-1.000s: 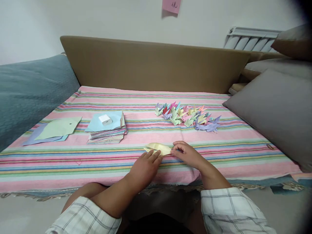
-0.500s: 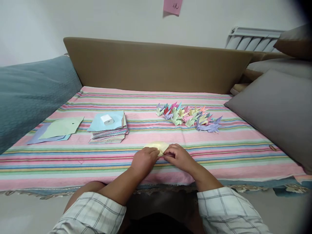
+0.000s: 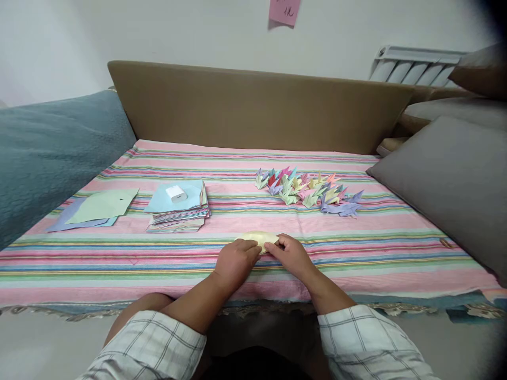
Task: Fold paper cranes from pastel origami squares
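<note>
A pale yellow sheet of folded paper (image 3: pixel 260 237) lies on the striped cloth in front of me, between my two hands. My left hand (image 3: pixel 237 259) rests on its near left part, the fingers together and pressed down on it. With thumb and fingers, my right hand (image 3: pixel 290 254) pinches the paper's right side, the thumb on top. Both hands cover the near part of the paper, so its full shape is hidden.
To the left stands a stack of coloured paper (image 3: pixel 178 219) with a white charger block (image 3: pixel 176 193) on top. Loose sheets (image 3: pixel 103 206) lie farther left. Several folded paper cranes (image 3: pixel 311 192) sit beyond my right hand. Grey cushions (image 3: pixel 447 184) line the right side.
My right thumb has moved up onto the paper, and its right side now lies flatter and farther right. My left hand stays nearly in place. The view has shifted slightly.
</note>
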Demonstrator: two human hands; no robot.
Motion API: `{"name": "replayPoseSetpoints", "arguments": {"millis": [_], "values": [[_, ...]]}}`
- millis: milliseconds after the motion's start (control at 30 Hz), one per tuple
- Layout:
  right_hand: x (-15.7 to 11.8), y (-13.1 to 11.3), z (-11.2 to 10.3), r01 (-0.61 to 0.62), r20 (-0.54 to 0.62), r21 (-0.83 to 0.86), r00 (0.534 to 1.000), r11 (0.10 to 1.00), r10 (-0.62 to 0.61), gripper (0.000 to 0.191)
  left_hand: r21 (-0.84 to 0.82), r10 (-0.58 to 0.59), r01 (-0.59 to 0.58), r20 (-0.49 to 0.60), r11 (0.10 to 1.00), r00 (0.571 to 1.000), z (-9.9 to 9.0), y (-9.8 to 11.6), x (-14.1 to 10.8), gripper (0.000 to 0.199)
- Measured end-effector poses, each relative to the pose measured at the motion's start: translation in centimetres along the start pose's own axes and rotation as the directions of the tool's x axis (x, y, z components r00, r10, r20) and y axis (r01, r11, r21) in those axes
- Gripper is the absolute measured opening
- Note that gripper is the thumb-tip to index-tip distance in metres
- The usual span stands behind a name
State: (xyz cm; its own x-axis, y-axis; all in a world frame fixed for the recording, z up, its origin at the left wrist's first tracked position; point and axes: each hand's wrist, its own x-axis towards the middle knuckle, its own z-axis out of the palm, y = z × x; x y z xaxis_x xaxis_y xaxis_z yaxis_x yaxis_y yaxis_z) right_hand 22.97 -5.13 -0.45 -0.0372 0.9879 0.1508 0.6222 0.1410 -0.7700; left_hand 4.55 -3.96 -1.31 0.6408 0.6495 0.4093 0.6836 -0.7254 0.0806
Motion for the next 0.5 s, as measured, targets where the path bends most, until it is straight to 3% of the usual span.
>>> {"name": "replayPoseSetpoints", "arguments": {"millis": [500], "values": [[0.07,-0.32,-0.15,-0.061,0.051,0.020,0.997,0.998,0.060,0.027,0.029,0.024,-0.024,-0.012,0.999,1.000,-0.22,0.13,0.01,0.018]]}}
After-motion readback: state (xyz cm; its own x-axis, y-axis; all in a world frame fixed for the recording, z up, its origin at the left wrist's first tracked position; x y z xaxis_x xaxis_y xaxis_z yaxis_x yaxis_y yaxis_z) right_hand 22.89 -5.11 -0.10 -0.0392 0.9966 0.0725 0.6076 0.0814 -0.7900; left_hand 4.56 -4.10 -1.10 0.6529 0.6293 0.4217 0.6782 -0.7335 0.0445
